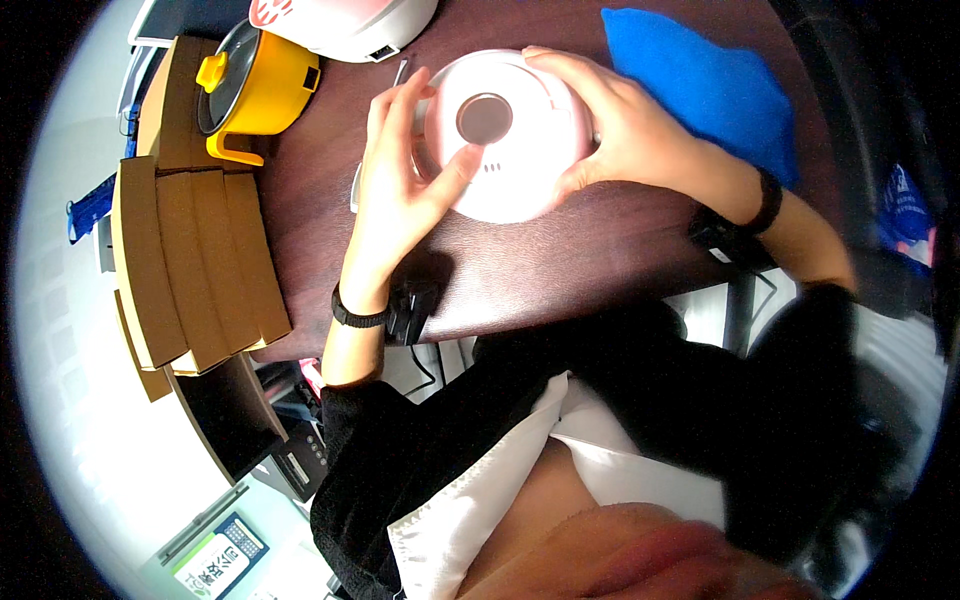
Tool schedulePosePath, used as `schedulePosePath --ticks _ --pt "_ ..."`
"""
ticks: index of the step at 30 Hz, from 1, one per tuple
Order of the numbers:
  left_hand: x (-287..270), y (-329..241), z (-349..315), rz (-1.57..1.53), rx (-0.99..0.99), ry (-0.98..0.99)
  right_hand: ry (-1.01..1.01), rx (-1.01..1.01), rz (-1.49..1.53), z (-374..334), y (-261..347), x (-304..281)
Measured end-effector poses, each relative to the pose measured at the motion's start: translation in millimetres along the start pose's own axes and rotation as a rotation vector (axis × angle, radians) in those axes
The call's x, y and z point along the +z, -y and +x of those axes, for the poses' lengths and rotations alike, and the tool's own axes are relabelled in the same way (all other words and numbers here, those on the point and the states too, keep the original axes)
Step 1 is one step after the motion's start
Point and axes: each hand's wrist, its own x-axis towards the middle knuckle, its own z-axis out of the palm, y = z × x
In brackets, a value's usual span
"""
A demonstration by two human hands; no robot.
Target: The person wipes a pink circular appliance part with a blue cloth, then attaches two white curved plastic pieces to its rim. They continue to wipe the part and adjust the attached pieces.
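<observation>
A round white and pink appliance with a dark round disc and small slots on top sits on the dark brown table. My left hand grips its left side, thumb reaching over the top near the disc and fingers at the rim. Around the right side curves my right hand, fingers along the far rim and thumb at the near edge. Both hands touch the appliance. Parts of its rim are hidden behind my fingers, and its top is washed out by bright light.
A yellow pot with a dark lid stands far left, beside stacked brown cardboard boxes. A white and pink appliance is at the back. Blue cloth lies right of my right hand. The table's near edge curves below my wrists.
</observation>
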Motion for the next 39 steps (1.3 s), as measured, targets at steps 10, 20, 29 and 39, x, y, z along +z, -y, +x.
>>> schedulePosePath --ticks 10,20,29,39 --pt "-8 -10 28 0.362 0.055 0.218 0.025 0.111 -0.082 -3 9 3" --pt "-7 -4 33 0.376 0.096 0.232 0.004 0.080 -0.103 -4 9 2" --pt "-5 4 32 0.300 0.078 0.181 -0.083 0.032 0.075 1 -13 7" --pt "-6 10 35 0.320 0.070 0.219 -0.076 0.226 0.389 6 -23 12"
